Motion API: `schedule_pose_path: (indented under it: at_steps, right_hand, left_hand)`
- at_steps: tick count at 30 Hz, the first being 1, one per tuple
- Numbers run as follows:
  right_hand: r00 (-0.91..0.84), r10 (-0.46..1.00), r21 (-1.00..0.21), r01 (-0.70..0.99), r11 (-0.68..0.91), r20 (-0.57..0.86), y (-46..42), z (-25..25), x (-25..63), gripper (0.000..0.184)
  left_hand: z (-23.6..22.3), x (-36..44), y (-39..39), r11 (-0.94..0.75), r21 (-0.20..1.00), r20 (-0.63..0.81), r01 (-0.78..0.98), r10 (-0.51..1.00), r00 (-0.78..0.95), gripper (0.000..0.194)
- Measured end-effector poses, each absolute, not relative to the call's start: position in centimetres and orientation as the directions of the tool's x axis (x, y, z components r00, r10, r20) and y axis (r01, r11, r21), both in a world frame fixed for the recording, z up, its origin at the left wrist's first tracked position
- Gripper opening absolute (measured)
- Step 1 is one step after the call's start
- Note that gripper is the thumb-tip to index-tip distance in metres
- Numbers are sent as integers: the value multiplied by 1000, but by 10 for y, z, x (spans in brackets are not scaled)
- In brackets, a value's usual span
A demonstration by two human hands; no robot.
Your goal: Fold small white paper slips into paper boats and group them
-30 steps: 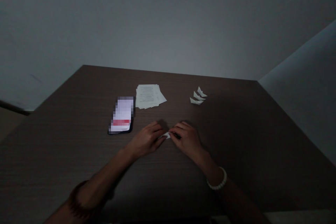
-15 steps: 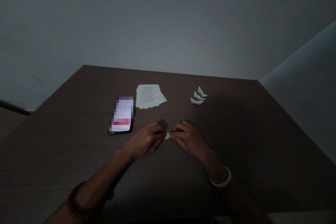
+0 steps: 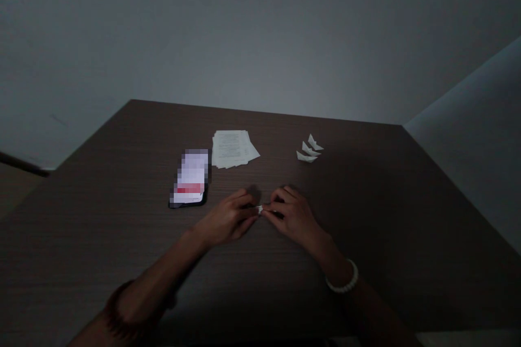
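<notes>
A small folded piece of white paper (image 3: 260, 210) is pinched between my two hands above the middle of the table. My left hand (image 3: 230, 218) grips its left side between thumb and fingers. On the other side, the fingertips of my right hand (image 3: 293, 215) press together on the paper. Most of the paper is hidden by my fingers, so its exact shape cannot be made out. Beyond my right hand stand three small white folded paper boats (image 3: 309, 150), set close together in a row.
A loose stack of printed paper sheets (image 3: 232, 149) lies beyond my left hand. Left of it rests a phone (image 3: 191, 176) with its screen lit and blurred. The brown wooden table (image 3: 366, 217) meets a grey wall (image 3: 260, 38) at its far edge.
Less of the white paper shows between my fingertips than before. My right hand and wrist have shifted slightly. The boats, sheets and phone stay where they were.
</notes>
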State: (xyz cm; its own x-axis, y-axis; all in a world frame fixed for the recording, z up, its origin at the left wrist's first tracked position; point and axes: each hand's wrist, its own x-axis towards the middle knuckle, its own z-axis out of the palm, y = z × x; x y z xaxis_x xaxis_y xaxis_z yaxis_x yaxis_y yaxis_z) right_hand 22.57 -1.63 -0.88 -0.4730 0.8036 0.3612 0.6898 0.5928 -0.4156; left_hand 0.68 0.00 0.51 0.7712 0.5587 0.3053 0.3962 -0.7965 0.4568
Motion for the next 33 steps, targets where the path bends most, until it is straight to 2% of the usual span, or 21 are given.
schedule_pose_path:
  at_steps: [4,13,19,22,27,33]
  right_hand:
    - [-454,827,-456,690,562,332,-18,-6,223,7]
    - [-449,849,-527,668,526,278,-16,-2,220,9]
    - [-442,859,-593,630,501,256,-15,-3,219,7]
    - [-427,855,-620,596,510,293,-16,-5,219,6]
    - [-405,848,-646,554,526,343,-17,-8,218,8]
    - [-407,859,-659,560,503,310,-18,-5,217,5]
  left_hand:
    - [0,10,2,-758,511,342,405,611,714,20]
    - [1,10,0,-674,494,245,550,714,656,11]
    - [-2,11,0,-610,595,237,523,755,611,10]
    - [0,12,0,-615,637,262,464,740,620,10]
    - [5,13,1,-624,650,284,434,729,623,15]
    - [6,14,-1,-610,665,298,431,746,596,16]
